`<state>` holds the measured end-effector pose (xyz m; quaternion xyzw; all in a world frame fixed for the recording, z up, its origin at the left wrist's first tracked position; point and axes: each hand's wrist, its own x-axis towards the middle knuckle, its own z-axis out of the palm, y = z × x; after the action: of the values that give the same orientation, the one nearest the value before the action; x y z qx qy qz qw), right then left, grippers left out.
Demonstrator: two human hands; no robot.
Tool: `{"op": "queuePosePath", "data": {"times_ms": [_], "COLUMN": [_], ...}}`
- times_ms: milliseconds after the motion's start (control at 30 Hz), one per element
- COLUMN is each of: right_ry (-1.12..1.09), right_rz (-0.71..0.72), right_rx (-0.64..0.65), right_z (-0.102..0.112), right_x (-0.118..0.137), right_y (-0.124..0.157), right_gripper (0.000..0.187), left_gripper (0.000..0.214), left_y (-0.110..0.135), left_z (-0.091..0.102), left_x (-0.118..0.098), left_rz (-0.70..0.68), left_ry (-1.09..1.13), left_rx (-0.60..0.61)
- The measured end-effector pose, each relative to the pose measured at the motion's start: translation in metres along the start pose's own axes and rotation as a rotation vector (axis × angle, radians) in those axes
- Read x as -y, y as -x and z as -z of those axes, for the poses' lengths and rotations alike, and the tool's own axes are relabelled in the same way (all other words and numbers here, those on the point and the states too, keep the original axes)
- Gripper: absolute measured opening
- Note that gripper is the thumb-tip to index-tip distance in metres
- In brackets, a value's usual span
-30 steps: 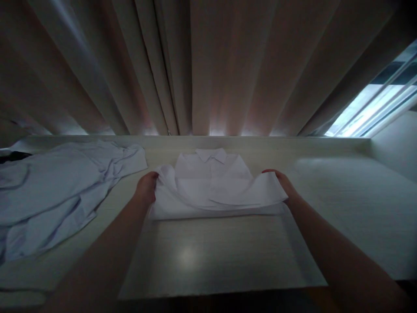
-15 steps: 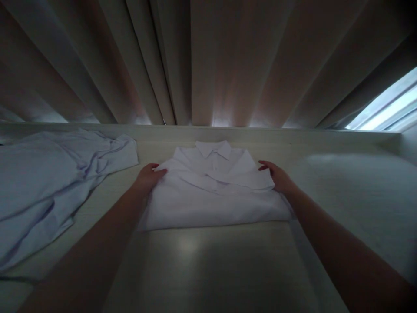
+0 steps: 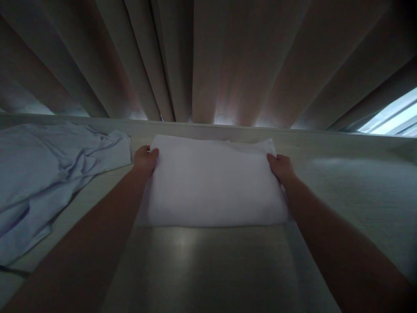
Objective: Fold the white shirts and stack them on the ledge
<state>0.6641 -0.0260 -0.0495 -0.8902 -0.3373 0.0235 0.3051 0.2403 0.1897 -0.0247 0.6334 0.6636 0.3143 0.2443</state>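
A white shirt (image 3: 213, 182) lies folded into a wide rectangle in the middle of the table. Its collar is hidden beneath the upper layer. At the shirt's upper left edge, my left hand (image 3: 145, 160) is closed, pinching the fabric with the thumb on top. My right hand (image 3: 282, 167) grips the opposite edge near the upper right corner, thumb over the cloth and the other fingers mostly out of sight behind it.
Another light-coloured shirt (image 3: 48, 161) lies spread and creased on the table (image 3: 208, 269) at left. Behind the raised back edge hang pleated curtains (image 3: 241, 65). A bright window (image 3: 391, 115) shows at far right, and a dark cord (image 3: 14, 271) at lower left.
The shirt's lower part has been folded up and away from me, covering the collar and buttons. Both hands now grip the top corners of that layer. The view has shifted slightly.
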Motion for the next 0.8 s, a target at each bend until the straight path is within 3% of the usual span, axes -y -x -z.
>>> {"op": "queuePosePath", "data": {"times_ms": [100, 200, 267, 367, 467, 533, 633, 800], "right_ry": [0.093, 0.133, 0.165, 0.253, 0.349, 0.408, 0.458, 0.451], "right_rz": [0.01, 0.251, 0.468, 0.68, 0.745, 0.718, 0.633, 0.599], "right_rx": [-0.076, -0.119, -0.045, 0.177, 0.329, 0.383, 0.391, 0.304], "right_z": [-0.008, -0.002, 0.006, 0.013, 0.013, 0.008, 0.0, -0.007], "right_x": [-0.002, 0.011, 0.028, 0.057, 0.073, 0.073, 0.064, 0.056], "right_y": [0.005, 0.026, 0.053, 0.11, 0.165, 0.189, 0.204, 0.207], "right_gripper": [0.047, 0.053, 0.055, 0.059, 0.063, 0.064, 0.064, 0.063], "left_gripper": [0.051, 0.055, 0.055, 0.058, 0.063, 0.064, 0.064, 0.065], "left_y": [0.01, 0.043, 0.076, 0.134, 0.182, 0.201, 0.211, 0.21], "left_z": [-0.004, -0.001, 0.002, 0.004, 0.004, 0.004, 0.004, 0.001], "left_x": [0.003, -0.006, -0.015, -0.022, -0.013, -0.002, 0.013, 0.021], "left_rz": [-0.176, -0.459, -0.599, -0.716, -0.76, -0.714, -0.643, -0.648], "left_ry": [-0.224, -0.425, -0.537, -0.632, -0.662, -0.683, -0.697, -0.679], "left_rx": [-0.066, -0.052, 0.031, 0.154, 0.255, 0.291, 0.286, 0.234]}}
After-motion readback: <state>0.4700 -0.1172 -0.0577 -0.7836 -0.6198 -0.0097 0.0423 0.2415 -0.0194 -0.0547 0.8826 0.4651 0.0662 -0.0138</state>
